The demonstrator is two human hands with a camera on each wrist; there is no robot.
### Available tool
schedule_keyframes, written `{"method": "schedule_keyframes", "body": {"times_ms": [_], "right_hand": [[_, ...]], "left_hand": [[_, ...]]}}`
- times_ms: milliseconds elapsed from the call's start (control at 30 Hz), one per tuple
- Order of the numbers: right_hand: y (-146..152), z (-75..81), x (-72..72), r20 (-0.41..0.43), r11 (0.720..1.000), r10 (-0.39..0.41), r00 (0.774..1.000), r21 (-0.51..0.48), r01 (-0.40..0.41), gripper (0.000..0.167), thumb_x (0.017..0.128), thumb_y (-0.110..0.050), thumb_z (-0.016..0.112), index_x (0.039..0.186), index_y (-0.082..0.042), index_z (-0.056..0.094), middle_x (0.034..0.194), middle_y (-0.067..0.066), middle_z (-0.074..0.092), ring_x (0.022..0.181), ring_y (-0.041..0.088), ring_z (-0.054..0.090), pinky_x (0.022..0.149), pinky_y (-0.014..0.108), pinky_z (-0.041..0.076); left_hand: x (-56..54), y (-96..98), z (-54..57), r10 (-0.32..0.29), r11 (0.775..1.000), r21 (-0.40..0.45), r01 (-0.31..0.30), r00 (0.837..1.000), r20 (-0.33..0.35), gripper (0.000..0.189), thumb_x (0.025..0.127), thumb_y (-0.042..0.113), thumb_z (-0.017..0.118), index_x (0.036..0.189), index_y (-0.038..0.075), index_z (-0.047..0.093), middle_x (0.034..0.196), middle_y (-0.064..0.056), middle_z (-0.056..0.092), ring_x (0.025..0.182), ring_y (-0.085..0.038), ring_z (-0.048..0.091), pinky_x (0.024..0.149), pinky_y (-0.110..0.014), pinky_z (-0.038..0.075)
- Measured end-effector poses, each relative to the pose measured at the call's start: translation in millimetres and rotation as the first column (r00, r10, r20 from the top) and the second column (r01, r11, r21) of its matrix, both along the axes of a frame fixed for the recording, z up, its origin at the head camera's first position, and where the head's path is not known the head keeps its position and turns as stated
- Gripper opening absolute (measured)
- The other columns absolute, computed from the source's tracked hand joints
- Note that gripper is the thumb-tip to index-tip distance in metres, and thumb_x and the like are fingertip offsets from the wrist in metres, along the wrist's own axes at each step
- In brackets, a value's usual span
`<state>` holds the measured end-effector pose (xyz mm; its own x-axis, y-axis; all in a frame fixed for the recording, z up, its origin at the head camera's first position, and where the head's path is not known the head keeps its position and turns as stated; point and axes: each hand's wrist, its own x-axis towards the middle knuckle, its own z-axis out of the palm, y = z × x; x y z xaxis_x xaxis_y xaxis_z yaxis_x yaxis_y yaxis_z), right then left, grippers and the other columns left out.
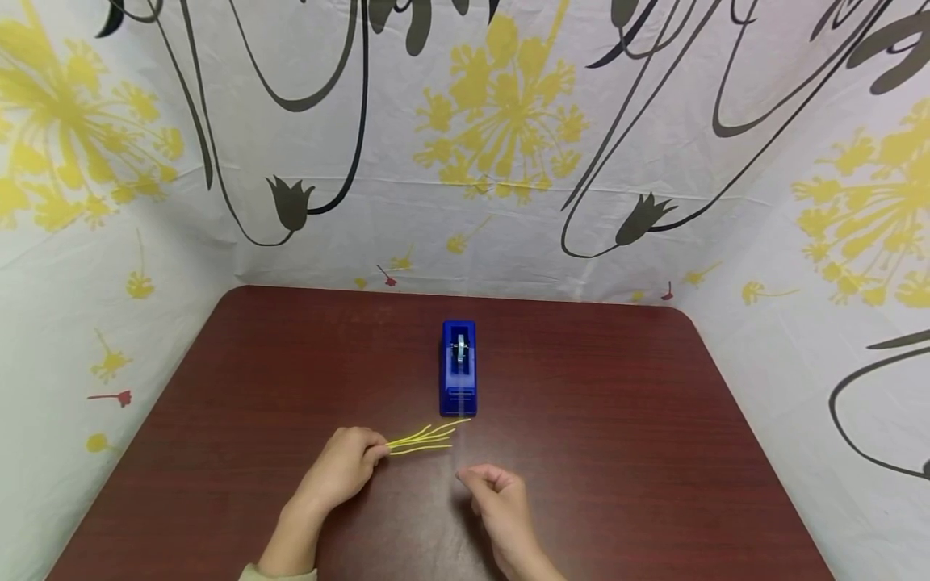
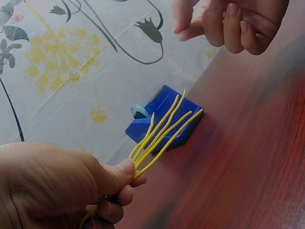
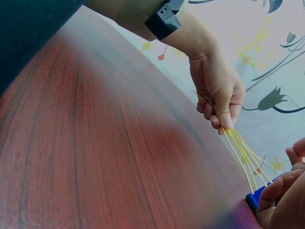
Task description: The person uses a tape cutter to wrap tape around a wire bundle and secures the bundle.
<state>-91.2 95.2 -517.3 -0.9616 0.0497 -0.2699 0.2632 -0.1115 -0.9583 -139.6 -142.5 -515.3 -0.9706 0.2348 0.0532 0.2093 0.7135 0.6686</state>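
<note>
My left hand [image 1: 340, 470] pinches a bundle of several thin yellow wires [image 1: 421, 440] between thumb and fingers. Their loose ends fan out to the right, just in front of a blue tape dispenser [image 1: 458, 395]. In the left wrist view a bit of wire also shows below the curled fingers. My right hand [image 1: 504, 510], nearer the front, has thumb and index finger pinched together on the end of a clear tape strip [image 1: 458, 458]. Faintly visible, the strip runs back to the dispenser, where a small roll of tape [image 1: 461, 349] sits.
The dark red-brown wooden table [image 1: 617, 403] has rounded far corners. Around it hangs a white cloth [image 1: 407, 242] with yellow and grey flower prints, close behind the table's far edge. A black band [image 3: 164, 20] is on the left wrist.
</note>
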Motion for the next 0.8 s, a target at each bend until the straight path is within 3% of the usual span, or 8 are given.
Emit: {"method": "schedule_keyframes", "body": {"times_ms": [333, 800], "right_hand": [[-0.3, -0.2, 0.3, -0.007, 1.0, -0.004, 1.0, -0.002, 0.004, 0.023, 0.088, -0.005, 0.073, 0.088, 0.017, 0.067, 0.06, -0.006, 0.049, 0.05, 0.004, 0.038, 0.047, 0.018, 0.028], [-1.2, 1.6, 0.4, -0.021, 1.0, 0.009, 1.0, 0.004, -0.009, 0.018, 0.09, -0.005, 0.071, 0.087, 0.013, 0.069, 0.062, -0.005, 0.053, 0.051, 0.004, 0.04, 0.052, 0.018, 0.035]], "left_hand": [[-3.1, 6.4, 0.9, -0.03, 1.0, -0.002, 0.03, 0.999, -0.03, 0.013, 0.09, 0.003, 0.072, 0.08, 0.011, 0.075, 0.079, 0.006, 0.069, 0.074, -0.007, 0.062, 0.07, -0.031, 0.053], [-5.0, 20.5, 1.7, -0.061, 0.998, -0.003, 0.061, 0.997, -0.053, 0.013, 0.091, 0.003, 0.072, 0.081, 0.009, 0.077, 0.081, 0.004, 0.071, 0.078, -0.012, 0.066, 0.072, -0.033, 0.055]]}}
